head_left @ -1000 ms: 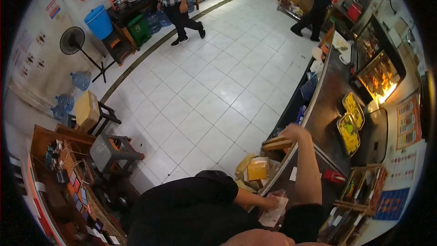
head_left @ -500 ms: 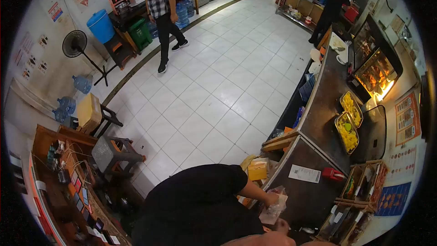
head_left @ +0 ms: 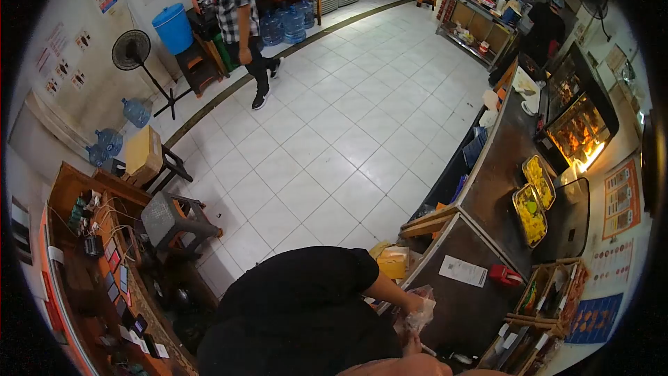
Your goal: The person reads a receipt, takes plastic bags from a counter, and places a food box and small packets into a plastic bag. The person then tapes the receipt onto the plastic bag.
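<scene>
A clear plastic bag (head_left: 422,317) with pale contents hangs at the edge of the dark counter (head_left: 452,313). My left hand (head_left: 413,302), reaching out of a black sleeve, grips the bag's upper part. At the bag's lower end, my right hand (head_left: 412,344) has its fingers closed on the plastic. What is inside the bag cannot be made out. Beyond my hands, a white printed slip (head_left: 463,271) lies on the counter beside a red tape dispenser (head_left: 504,275).
Two foil trays of yellow food (head_left: 530,217) stand further along the counter, before a lit glass cabinet (head_left: 576,122). Wooden racks (head_left: 550,285) line its right side. A grey stool (head_left: 174,219) stands left. A person in a checked shirt (head_left: 236,10) walks at the back.
My right hand has moved left onto the bag's lower end, and the bag looks more bunched. The person in the checked shirt has taken a step. The view has shifted slightly.
</scene>
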The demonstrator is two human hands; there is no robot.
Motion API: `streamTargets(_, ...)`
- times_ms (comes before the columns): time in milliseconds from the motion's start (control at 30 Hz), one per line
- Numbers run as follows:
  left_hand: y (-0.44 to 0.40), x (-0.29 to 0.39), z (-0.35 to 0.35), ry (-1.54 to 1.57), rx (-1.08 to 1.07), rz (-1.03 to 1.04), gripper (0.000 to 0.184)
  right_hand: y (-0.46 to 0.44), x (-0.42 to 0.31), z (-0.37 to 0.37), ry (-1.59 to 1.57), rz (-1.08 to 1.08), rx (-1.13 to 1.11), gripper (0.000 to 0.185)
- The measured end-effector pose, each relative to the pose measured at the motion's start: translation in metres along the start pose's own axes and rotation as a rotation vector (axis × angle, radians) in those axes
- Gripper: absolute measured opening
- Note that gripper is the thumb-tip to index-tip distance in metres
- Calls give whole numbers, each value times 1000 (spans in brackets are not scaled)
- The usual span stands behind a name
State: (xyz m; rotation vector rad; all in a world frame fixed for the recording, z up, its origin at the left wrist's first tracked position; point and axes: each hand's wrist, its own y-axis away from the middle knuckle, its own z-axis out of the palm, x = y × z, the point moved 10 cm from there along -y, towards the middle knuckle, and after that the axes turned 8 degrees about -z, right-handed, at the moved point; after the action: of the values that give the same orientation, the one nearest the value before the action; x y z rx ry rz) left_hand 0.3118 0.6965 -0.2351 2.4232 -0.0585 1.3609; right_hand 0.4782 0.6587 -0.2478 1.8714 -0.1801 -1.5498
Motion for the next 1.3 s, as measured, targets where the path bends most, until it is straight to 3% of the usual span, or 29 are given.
streamTargets(133, 1, 0, 7, -5, -23, 12, 35, 1, 15, 3, -163, -26, -86, 19)
streamTargets(167, 2, -2, 9, -10, -33, 23, 35, 7, 7, 16, -184, -119, -152, 17)
streamTargets(267, -2, -10, 18, -16, -43, 49, 37, 54, -35, 39, -47, 14, 106, 21)
streamTargets(333, -6, -15, 24, -48, -50, 73, 39, 52, -18, 25, -45, -14, 187, 19)
streamTargets(433, -2, -12, 21, -148, -75, 43, 54, 64, -35, 37, -103, 36, 262, 16)
streamTargets(567, 14, 9, 8, -29, -200, -16, 53, 52, -17, 21, -146, -88, 318, 17)
streamTargets(667, 14, 9, 7, -31, -220, 24, 51, 54, -6, 18, -85, 2, 308, 19)
streamTargets(833, 8, 15, 17, -16, -247, 83, 48, 50, 3, 14, -145, -78, 371, 17)
streamTargets(900, 5, 15, 21, 6, -254, 102, 47, 50, 13, -3, 27, -151, 486, 32)
streamTargets(1000, 8, 11, 21, 51, -241, 135, 45, 40, 27, -5, 86, -229, 489, 35)
streamTargets(1067, 10, 2, 25, 95, -235, 154, 44, 75, -31, 14, 451, -198, 533, 39)
streamTargets(1100, 13, -6, 29, 119, -246, 149, 44, 76, -30, 13, 569, -220, 535, 32)
streamTargets(1133, 13, -8, 30, 143, -257, 144, 43, 79, -33, 16, 432, -212, 527, 26)
streamTargets(1167, 13, -12, 31, 163, -274, 131, 43, 80, -42, 16, 709, -329, 601, 26)
streamTargets(1200, 15, -15, 31, 186, -287, 118, 42, 81, -35, 15, 470, -174, 579, 29)
streamTargets(1300, 19, -13, 31, 239, -336, 86, 41, 82, -14, 17, 243, -288, 637, 25)
